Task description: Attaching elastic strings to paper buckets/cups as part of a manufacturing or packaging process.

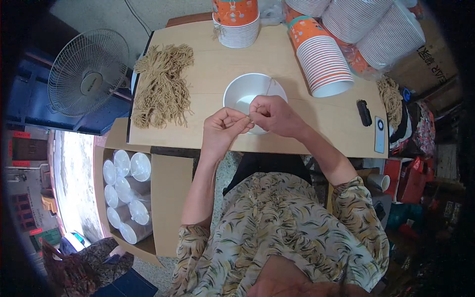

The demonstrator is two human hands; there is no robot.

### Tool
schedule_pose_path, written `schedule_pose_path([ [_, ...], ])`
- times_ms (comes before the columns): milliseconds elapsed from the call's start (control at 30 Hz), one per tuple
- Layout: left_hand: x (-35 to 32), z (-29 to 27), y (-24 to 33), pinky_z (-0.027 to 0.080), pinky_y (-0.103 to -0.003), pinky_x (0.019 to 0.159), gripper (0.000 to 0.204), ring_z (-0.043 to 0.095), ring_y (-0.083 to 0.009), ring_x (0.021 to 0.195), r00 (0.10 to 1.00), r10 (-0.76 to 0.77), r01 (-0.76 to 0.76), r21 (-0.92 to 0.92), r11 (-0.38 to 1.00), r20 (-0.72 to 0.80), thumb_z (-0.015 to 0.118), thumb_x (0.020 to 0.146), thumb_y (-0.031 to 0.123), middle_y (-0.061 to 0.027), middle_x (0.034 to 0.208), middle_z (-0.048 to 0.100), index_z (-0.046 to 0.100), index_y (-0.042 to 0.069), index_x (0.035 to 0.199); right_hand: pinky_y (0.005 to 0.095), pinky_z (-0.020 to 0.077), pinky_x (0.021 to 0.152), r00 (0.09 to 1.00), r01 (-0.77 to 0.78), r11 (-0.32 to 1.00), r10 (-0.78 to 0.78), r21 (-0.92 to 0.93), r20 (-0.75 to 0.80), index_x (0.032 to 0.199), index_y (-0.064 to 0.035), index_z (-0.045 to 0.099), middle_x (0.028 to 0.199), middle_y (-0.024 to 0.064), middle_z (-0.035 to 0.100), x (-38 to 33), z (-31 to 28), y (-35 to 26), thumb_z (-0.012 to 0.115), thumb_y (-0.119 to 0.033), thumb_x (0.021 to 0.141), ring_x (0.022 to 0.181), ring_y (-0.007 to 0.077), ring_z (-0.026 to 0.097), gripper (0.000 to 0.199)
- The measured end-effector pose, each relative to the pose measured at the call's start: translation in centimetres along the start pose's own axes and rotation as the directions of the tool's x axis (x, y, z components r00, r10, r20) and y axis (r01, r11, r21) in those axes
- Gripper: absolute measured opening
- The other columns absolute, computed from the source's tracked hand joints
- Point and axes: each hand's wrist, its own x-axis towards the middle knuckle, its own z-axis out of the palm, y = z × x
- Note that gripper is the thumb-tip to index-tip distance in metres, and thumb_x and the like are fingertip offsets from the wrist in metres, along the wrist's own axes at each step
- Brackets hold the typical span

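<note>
Both hands meet over the near rim of a white paper tub (236,92) that stands with its mouth up on the table. My left hand (221,129) is closed in a pinch, thumb against forefinger. Close beside it, my right hand (277,118) is pinched too, its fingertips almost touching the left ones. Between them is a bit of thin tan cord, mostly hidden by the fingers. A thin strand of cord (270,86) also shows at the tub's far right side. To the left lies a heap of tan cords (163,86).
A stack of orange and white tubs (238,32) stands at the back; another stack (324,59) lies at the right. A black object (364,113) is near the right edge. Below left, an open carton (170,208) holds several wrapped tub stacks. A fan (90,74) stands left.
</note>
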Motion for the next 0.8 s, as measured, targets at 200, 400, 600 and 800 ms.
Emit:
schedule_pose_path([
  [200, 0.2, -0.1, 0.1, 0.059, -0.025, 0.075, 0.009, 0.073, -0.0161, 0.084, 0.999, -0.045, 0.045, -0.058, 0.997, -0.011, 0.069, 0.091, -0.003, -0.0127, 0.093, 0.074, 0.066, -0.001, 0.099, 0.0241, 0.0374, 0.050, 0.994, -0.070, 0.986, 0.081, 0.154, -0.069, 0.092, -0.0010, 0.061, 0.063, 0.0002, 0.057, 0.2, -0.2, 0.8, 0.061, -0.013, 0.095, 0.055, 0.0049, 0.050, 0.012],
  [400, 0.3, -0.3, 0.2, 0.060, -0.026, 0.075, 0.009, 0.073, -0.0165, 0.082, 0.998, -0.067, 0.066, -0.057, 0.996, -0.017, 0.070, 0.091, 0.000, -0.0131, 0.093, 0.074, 0.066, -0.001, 0.099, 0.0240, 0.0392, 0.048, 0.990, -0.142, 0.974, 0.142, 0.178, 0.013, 0.099, -0.0006, 0.063, 0.062, -0.0002, 0.057, 0.3, -0.5, -0.1, 0.061, -0.015, 0.097, 0.053, 0.0053, 0.051, 0.015],
  [600, 0.3, -0.5, -0.2, 0.059, -0.025, 0.072, 0.009, 0.073, -0.0161, 0.080, 0.998, -0.068, 0.068, -0.024, 0.997, -0.015, 0.071, 0.091, 0.000, -0.0124, 0.090, 0.074, 0.066, -0.001, 0.098, 0.0217, 0.0363, 0.045, 0.988, -0.155, 0.983, 0.152, 0.103, 0.038, 0.098, -0.0038, 0.063, 0.062, -0.0024, 0.055, 0.5, -0.4, 0.4, 0.060, -0.011, 0.099, 0.053, 0.0039, 0.049, 0.008],
  [800, 0.1, -0.5, 0.0, 0.059, -0.025, 0.072, 0.009, 0.074, -0.0168, 0.081, 0.997, -0.082, 0.082, -0.008, 0.997, -0.005, 0.070, 0.091, 0.000, -0.0122, 0.091, 0.075, 0.065, 0.000, 0.098, 0.0236, 0.0365, 0.045, 0.992, -0.128, 0.966, 0.122, 0.225, 0.041, 0.093, -0.0014, 0.062, 0.061, 0.0005, 0.058, 0.7, -0.2, 1.2, 0.061, -0.012, 0.095, 0.051, 0.0051, 0.049, 0.010],
])
